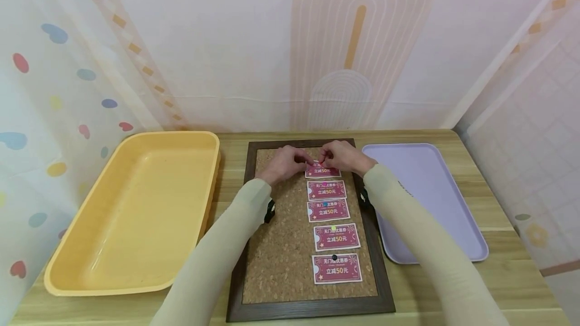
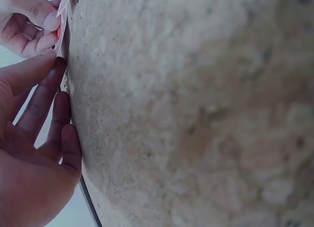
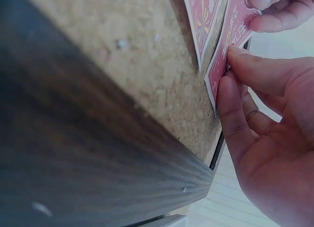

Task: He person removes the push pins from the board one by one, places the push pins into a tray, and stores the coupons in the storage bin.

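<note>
A dark-framed cork board (image 1: 276, 245) lies on the table, with a column of maroon-and-white paper coupons along its right side. My left hand (image 1: 286, 162) pinches the left edge of the topmost coupon (image 1: 322, 171) between thumb and forefinger. From the right, my right hand (image 1: 341, 156) pinches a small red push pin (image 2: 59, 33) at that coupon's upper part; its fingertips lie close against the paper. Below, the other coupons each bear one pin: pink (image 1: 324, 183), blue (image 1: 325, 204), yellow (image 1: 333, 228) and black (image 1: 334, 257).
On the left stands a deep yellow tray (image 1: 212, 185). A flat lilac tray (image 1: 408, 165) lies right of the board, partly under my right forearm. Behind the wooden table (image 1: 235, 165) hangs a patterned cloth (image 1: 226, 39).
</note>
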### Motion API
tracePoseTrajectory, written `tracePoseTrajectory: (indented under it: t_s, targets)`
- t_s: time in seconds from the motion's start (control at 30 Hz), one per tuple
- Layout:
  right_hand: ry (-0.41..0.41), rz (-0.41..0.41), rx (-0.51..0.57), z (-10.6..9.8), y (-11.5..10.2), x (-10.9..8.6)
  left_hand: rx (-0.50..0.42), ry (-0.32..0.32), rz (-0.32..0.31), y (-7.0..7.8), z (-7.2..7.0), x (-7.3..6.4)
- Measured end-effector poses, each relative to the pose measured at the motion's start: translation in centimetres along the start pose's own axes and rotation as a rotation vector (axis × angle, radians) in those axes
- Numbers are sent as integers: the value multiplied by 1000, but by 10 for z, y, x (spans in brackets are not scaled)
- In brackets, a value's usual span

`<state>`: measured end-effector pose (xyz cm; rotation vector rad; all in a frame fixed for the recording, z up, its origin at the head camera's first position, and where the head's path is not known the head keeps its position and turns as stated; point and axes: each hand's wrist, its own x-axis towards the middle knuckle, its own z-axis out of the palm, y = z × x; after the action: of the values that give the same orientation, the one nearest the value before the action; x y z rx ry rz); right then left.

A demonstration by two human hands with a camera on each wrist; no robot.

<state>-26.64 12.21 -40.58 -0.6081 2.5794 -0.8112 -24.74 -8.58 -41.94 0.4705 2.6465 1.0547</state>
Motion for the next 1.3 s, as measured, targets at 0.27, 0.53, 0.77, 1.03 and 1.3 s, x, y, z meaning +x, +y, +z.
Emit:
tracePoseTrajectory:
  t_s: [0.27, 0.53, 0.77, 1.03, 1.3]
  targets:
    - [3, 9, 12, 0, 2, 0, -34, 5, 0, -2, 2, 2]
    - [-1, 4, 38, 0, 4, 0, -44, 4, -1, -3, 2, 3]
    - [-3, 10, 60, 0, 4, 0, -34, 9, 9, -4, 3, 5]
    - [-4, 17, 48, -1, 4, 2, -53, 12, -11, -3, 2, 6]
    - [-23, 0, 7, -5, 5, 4, -30, 31, -32, 0, 2, 8]
